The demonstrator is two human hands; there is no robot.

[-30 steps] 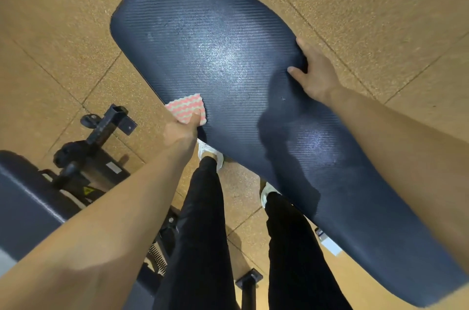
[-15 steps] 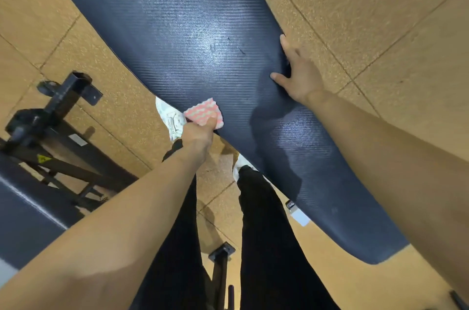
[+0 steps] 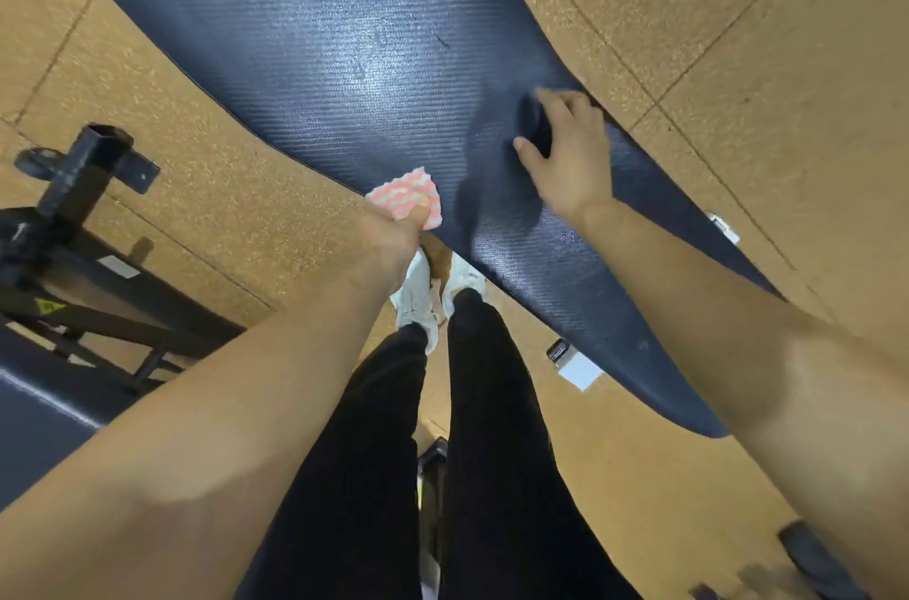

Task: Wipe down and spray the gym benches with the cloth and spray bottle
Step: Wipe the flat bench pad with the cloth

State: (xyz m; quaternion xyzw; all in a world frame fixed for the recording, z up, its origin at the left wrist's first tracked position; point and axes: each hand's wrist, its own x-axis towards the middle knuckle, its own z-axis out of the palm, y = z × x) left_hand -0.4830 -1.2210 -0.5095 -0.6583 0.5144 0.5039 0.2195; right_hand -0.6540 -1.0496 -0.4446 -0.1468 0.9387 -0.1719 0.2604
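A long dark blue padded bench runs diagonally from top left to lower right. My left hand pinches a pink and white patterned cloth against the bench's near edge. My right hand hovers over or rests on the pad near its far edge, fingers spread and relaxed, holding nothing. No spray bottle is in view.
A black metal frame of another bench stands at the left, with its dark pad at the lower left. The floor is tan speckled rubber tile. My legs in black trousers and white shoes stand beside the bench.
My left hand has slid the cloth along the near edge of the bench toward its lower right end. My right hand has let go of the far edge and now lies over the pad.
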